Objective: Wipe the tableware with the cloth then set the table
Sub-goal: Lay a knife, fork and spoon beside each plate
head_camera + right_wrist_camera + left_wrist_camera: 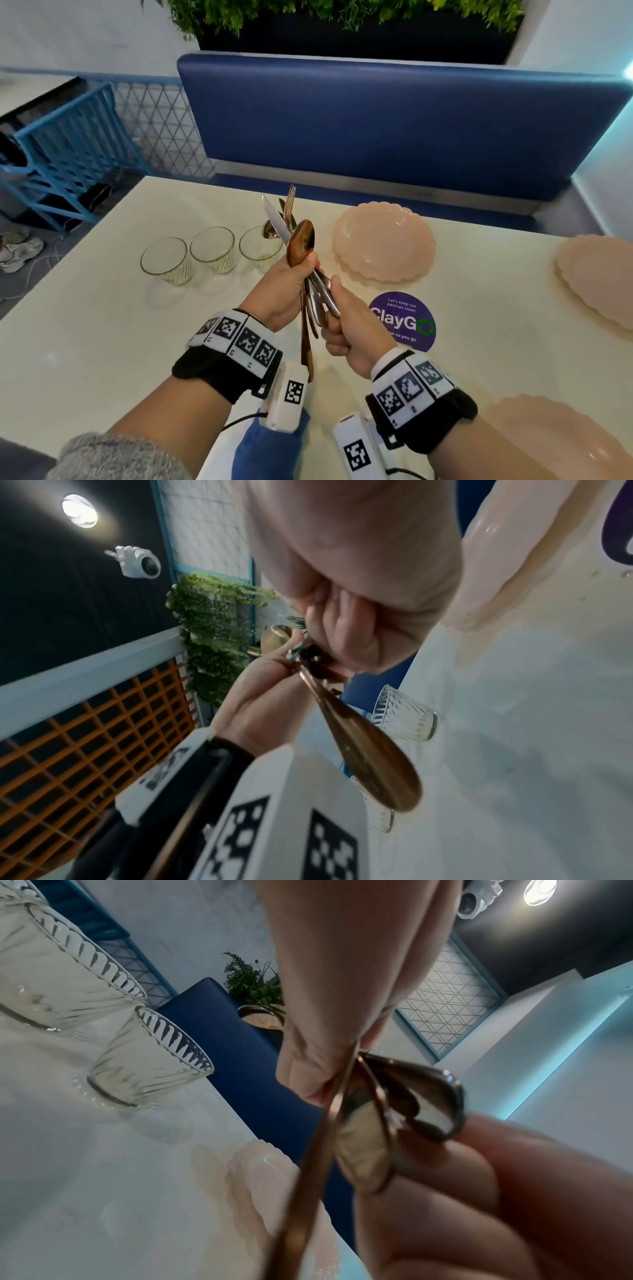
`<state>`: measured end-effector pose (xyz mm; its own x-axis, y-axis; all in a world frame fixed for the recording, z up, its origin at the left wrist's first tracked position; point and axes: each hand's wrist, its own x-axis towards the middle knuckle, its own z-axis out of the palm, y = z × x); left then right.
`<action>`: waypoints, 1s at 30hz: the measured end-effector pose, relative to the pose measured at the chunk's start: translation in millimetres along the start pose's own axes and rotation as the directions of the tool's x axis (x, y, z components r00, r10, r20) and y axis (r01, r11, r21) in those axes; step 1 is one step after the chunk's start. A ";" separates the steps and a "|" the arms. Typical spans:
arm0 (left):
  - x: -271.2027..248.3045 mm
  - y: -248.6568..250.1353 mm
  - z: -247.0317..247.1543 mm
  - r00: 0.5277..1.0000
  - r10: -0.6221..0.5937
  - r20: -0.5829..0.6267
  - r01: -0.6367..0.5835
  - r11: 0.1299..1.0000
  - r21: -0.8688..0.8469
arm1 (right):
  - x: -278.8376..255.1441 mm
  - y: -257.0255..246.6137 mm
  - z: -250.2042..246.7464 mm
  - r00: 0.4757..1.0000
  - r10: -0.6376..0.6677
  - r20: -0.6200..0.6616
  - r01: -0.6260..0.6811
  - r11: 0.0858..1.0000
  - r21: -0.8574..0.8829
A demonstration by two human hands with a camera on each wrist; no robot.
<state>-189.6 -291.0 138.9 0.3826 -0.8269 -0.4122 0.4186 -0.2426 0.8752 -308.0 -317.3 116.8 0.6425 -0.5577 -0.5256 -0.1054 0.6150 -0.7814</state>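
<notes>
- Head view: we see our left hand and right hand raised together above the worktop, both around one bundle of cutlery.
- The left grip is curled round the middle of the bundle; a spoon, a knife and a fork stand out above the fist.
- The right grip is curled round the silver handles lower down, thumb lying along them. Two copper handles hang below, between the wrists.
- Three glasses stand in a row on the worktop, left of the hands and behind them.
- A pink plate lies on the far side, right of the cutlery; a second plate is at the right edge, and a third is near us at the lower right.
- A round purple sticker is on the worktop, just right of the right hand.
- A blue cloth shows at the near edge, partly hidden under the left wrist.
- Left wrist view: fingers press on the thin copper handles, and the right hand's fingers are closed on the handle ends.
- Right wrist view: a copper handle comes out from the closed right fist, and the left hand is beside it.
</notes>
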 end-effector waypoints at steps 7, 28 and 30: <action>12.6 12.9 -20.0 0.999 0.024 0.029 -0.027 0.994 0.108 | 6.3 -6.7 16.1 0.993 -0.114 -0.010 0.113 0.992 -0.050; 40.6 56.5 -95.3 1.000 0.008 -0.006 -0.007 0.993 0.121 | 29.5 -23.5 41.5 0.569 -0.792 -0.221 0.561 0.571 -0.600; 45.1 68.0 -112.4 0.999 0.009 -0.050 -0.008 1.000 0.022 | 24.3 -45.9 25.3 0.610 -0.754 -0.246 0.551 0.626 -0.551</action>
<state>-51.3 -287.7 151.4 0.4270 -0.8028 -0.4162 0.3969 -0.2472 0.8840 -268.3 -344.9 148.4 0.2849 -0.9404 0.1857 -0.1303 -0.2299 -0.9644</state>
